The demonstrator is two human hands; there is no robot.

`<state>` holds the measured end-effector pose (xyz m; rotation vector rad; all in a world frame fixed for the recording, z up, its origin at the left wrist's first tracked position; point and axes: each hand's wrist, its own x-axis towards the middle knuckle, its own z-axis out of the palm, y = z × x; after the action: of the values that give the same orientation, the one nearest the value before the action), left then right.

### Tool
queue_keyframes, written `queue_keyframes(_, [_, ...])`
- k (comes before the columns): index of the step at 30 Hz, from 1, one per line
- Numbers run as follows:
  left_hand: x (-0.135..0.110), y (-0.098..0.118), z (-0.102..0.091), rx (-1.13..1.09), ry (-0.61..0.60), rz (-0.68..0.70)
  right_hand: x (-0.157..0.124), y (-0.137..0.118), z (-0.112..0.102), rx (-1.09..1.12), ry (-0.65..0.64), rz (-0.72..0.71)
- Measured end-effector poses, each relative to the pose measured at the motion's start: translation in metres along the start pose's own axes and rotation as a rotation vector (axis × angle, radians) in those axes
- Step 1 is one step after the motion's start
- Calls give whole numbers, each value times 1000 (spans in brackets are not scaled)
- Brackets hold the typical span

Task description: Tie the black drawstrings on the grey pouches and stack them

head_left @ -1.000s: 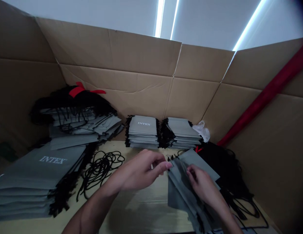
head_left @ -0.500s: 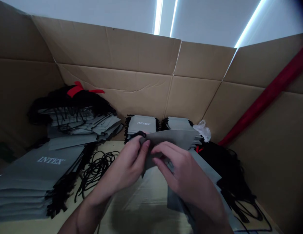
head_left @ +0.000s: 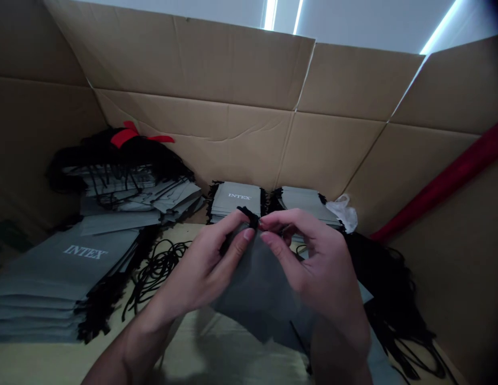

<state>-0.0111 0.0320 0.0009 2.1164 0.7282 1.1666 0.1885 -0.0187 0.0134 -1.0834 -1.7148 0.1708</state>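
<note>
Both my hands hold one small grey cloth bag [head_left: 257, 280] up over the table. My left hand [head_left: 204, 264] pinches its top edge with thumb and fingers. My right hand [head_left: 313, 262] pinches the same edge from the right. Between the two sets of fingertips sits the black drawstring end [head_left: 249, 215]. The rest of the bag hangs down between my wrists.
Two short stacks of grey INTEX bags [head_left: 237, 199] stand at the back by the cardboard wall [head_left: 232, 123]. Larger grey bags [head_left: 68, 278] are piled at left, loose black cords [head_left: 158, 267] lie beside them, and a black cord heap [head_left: 389, 289] lies at right.
My hands lifted a grey bag off the pile at right and brought it to the middle. Both now pinch its top edge at the drawstring; the view tilted slightly down.
</note>
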Motion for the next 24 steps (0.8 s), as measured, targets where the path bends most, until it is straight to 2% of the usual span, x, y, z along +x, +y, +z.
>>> queue_keyframes(2, [1, 1, 1, 15, 11, -10, 1, 2, -1, -5, -23, -13])
queue_keyframes(4, [2, -1, 0, 28, 40, -28, 3, 3, -7, -27, 14, -13])
queue_keyframes(7, [2, -5, -8, 67, 119, -11, 7, 7, -29, -95, 133, 23])
queue_keyframes(9, [1, -7, -18, 127, 183, -2, 5, 13, -48, -203, 134, 52])
queue_keyframes(11, [-1, -8, -28, 224, 251, -24, -5, 25, -66, -337, 30, 87])
queue_keyframes(14, [-5, -8, -40, 354, 381, -40, -43, 53, -77, -503, -309, 226])
queue_keyframes(17, [-9, -6, -45, 388, 434, -30, -97, 82, -63, -677, -580, 442])
queue_keyframes(21, [-11, -4, -42, 473, 399, -20, -152, 105, -24, -717, -635, 529])
queue_keyframes(24, [-11, -3, -39, 522, 337, 4, -164, 115, -3, -743, -652, 552])
